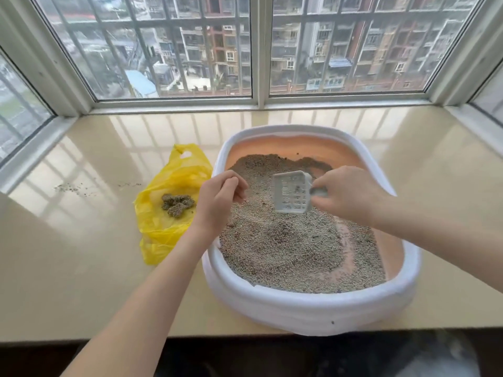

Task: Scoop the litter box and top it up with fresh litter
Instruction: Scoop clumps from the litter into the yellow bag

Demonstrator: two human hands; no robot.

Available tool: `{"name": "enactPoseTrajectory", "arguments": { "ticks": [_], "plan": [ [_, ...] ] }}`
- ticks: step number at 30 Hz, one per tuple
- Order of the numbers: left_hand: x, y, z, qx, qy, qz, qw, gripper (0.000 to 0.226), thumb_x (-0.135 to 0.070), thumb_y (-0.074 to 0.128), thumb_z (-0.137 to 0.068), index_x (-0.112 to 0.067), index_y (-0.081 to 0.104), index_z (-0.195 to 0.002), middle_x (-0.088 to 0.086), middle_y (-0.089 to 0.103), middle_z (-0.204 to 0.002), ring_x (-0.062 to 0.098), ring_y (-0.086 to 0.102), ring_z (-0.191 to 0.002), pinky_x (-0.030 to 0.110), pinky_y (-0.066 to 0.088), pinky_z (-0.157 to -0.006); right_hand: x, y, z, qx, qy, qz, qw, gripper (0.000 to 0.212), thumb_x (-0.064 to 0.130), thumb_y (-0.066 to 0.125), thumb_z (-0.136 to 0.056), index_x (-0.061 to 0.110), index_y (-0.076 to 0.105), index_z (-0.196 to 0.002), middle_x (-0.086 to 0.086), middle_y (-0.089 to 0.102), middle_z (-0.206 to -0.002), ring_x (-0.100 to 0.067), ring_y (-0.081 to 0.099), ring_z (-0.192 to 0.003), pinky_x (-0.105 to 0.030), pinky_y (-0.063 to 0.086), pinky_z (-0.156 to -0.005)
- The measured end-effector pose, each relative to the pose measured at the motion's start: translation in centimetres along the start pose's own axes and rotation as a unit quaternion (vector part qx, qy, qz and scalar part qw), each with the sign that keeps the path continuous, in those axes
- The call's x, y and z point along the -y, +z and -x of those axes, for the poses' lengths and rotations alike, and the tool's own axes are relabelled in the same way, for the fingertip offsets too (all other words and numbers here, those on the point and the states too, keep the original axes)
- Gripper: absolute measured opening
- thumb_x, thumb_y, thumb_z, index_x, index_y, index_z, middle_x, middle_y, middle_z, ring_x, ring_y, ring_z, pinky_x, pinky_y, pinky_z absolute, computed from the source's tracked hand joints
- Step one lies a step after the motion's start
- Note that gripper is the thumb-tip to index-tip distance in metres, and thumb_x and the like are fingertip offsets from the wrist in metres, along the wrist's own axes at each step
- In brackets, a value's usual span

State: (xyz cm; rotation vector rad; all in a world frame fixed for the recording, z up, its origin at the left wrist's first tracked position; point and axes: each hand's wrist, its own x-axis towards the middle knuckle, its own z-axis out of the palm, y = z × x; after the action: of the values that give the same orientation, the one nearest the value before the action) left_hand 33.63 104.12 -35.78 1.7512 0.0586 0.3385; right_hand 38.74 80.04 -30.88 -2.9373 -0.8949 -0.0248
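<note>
A white litter box (299, 303) with an orange inner wall stands on the beige sill, filled with grey litter (285, 246). My right hand (345, 194) grips the handle of a white slotted scoop (291, 191), held just above the litter near the box's middle. A few grains lie in the scoop. My left hand (220, 200) hovers over the box's left rim with fingers curled, holding nothing that I can see. To the left of the box lies a yellow plastic bag (168, 213) with a clump of used litter (178, 204) on it.
The window sill (81, 268) runs wide to the left and right of the box. Scattered litter grains (73, 189) lie at the far left. Window frames (258, 102) close off the back and both sides. The sill's front edge drops to a dark floor.
</note>
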Motion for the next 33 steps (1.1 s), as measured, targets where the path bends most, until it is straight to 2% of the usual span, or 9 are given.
{"name": "enactPoseTrajectory", "arguments": {
  "ticks": [3,7,10,16,23,26,30,33],
  "plan": [
    [0.1,-0.1,0.0,0.005,0.001,-0.001,1.0,0.028,-0.012,0.041,-0.084,0.0,0.063,-0.073,0.024,0.061,-0.068,0.021,0.057,-0.062,0.034,0.047,-0.06,-0.9,-1.5,-1.4,0.106,0.086,-0.086,0.987,0.02,0.035,0.066,-0.08,0.02,0.077,-0.074,0.003,0.063,-0.054,-0.01,0.045,-0.044,-0.025,0.04,-0.046],
    [0.3,-0.1,-0.1,0.011,0.001,-0.01,1.0,0.028,-0.013,0.041,-0.085,0.0,0.063,-0.074,0.019,0.061,-0.065,0.02,0.058,-0.062,0.035,0.048,-0.06,-2.2,-3.6,-2.2,0.298,0.13,-0.091,0.941,0.021,0.025,0.075,-0.077,0.009,0.07,-0.064,0.005,0.049,-0.045,-0.011,0.034,-0.038,-0.021,0.027,-0.041],
    [0.3,-0.1,-0.1,0.016,0.002,-0.009,1.0,0.029,-0.014,0.04,-0.085,0.002,0.063,-0.075,0.014,0.06,-0.064,0.017,0.056,-0.061,0.031,0.048,-0.059,-3.3,-4.3,-2.3,0.355,0.146,-0.059,0.921,0.024,0.023,0.077,-0.071,0.008,0.064,-0.057,0.001,0.051,-0.047,-0.015,0.032,-0.037,-0.02,0.023,-0.041],
    [0.3,0.0,-0.1,0.017,0.007,-0.003,1.0,0.03,-0.013,0.04,-0.085,0.002,0.064,-0.075,0.021,0.061,-0.067,0.018,0.057,-0.061,0.032,0.048,-0.059,-4.4,-2.7,-2.0,0.378,0.147,-0.035,0.913,0.024,0.02,0.075,-0.068,0.01,0.058,-0.054,0.0,0.048,-0.048,-0.016,0.031,-0.038,-0.019,0.023,-0.04],
    [0.3,0.0,-0.2,0.017,0.009,0.003,1.0,0.031,-0.014,0.04,-0.086,0.002,0.064,-0.076,0.02,0.061,-0.066,0.018,0.057,-0.062,0.032,0.048,-0.059,-4.4,-1.4,-2.4,0.357,0.124,-0.122,0.918,0.017,0.019,0.074,-0.072,0.008,0.067,-0.06,-0.001,0.047,-0.05,-0.015,0.033,-0.042,-0.022,0.026,-0.042],
    [0.3,0.0,-0.2,0.014,0.008,0.005,1.0,0.031,-0.015,0.04,-0.086,0.002,0.064,-0.076,0.017,0.061,-0.065,0.019,0.057,-0.062,0.032,0.048,-0.06,-3.8,-0.1,-2.3,0.351,0.123,-0.185,0.91,0.024,0.018,0.074,-0.077,0.015,0.069,-0.054,0.002,0.047,-0.048,-0.012,0.033,-0.041,-0.024,0.024,-0.044],
    [0.3,0.0,-0.1,0.015,0.006,0.0,1.0,0.031,-0.015,0.04,-0.086,0.002,0.064,-0.075,0.015,0.061,-0.064,0.019,0.057,-0.062,0.034,0.048,-0.06,-1.9,2.1,-2.8,0.334,0.117,-0.244,0.903,0.007,0.019,0.073,-0.081,0.017,0.077,-0.076,0.004,0.051,-0.051,-0.009,0.033,-0.04,-0.019,0.024,-0.041],
    [0.3,0.0,-0.2,0.018,0.002,-0.006,1.0,0.031,-0.015,0.04,-0.086,0.002,0.063,-0.076,0.019,0.06,-0.065,0.019,0.057,-0.062,0.035,0.047,-0.061,-0.2,3.7,-3.6,0.316,0.11,-0.267,0.904,0.008,0.022,0.073,-0.082,0.016,0.077,-0.086,0.003,0.052,-0.054,-0.008,0.033,-0.041,-0.018,0.024,-0.04]
  ]
}}
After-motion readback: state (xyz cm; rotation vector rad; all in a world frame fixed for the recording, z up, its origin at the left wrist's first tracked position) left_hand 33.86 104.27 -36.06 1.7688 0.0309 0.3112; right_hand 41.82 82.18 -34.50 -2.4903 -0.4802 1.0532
